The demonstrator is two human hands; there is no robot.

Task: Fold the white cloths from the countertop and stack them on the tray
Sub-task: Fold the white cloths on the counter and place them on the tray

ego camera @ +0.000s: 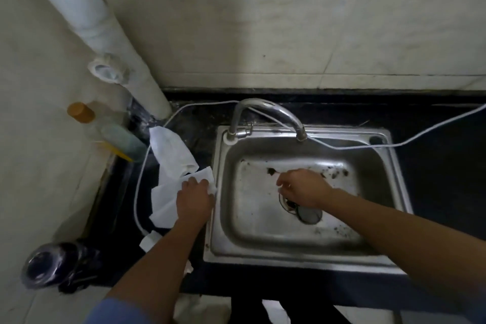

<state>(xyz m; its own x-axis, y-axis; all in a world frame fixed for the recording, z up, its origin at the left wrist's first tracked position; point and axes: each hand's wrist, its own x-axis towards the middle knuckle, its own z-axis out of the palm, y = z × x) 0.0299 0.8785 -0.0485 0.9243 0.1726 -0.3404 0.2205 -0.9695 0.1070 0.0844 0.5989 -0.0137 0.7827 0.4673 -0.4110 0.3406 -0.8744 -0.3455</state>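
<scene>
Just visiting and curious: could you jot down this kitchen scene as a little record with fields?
white cloths: loose heap on the black countertop, left of the sink
left hand: on the cloths, fingers curled
right hand: over the sink basin; grip unclear
tray: not in view
folded so far: none visible

Steel sink point(389, 139) set in a black countertop point(441, 166), basin stained with dark specks. Curved metal faucet point(265, 108) at the sink's back rim. Grimy pale tiled wall point(263, 21) behind the sink. White pipe point(105, 21) runs down the corner, left of the sink. White cable point(434, 129) crosses the sink's back edge. Pale floor point(200, 308) below its front. Dim light.
</scene>
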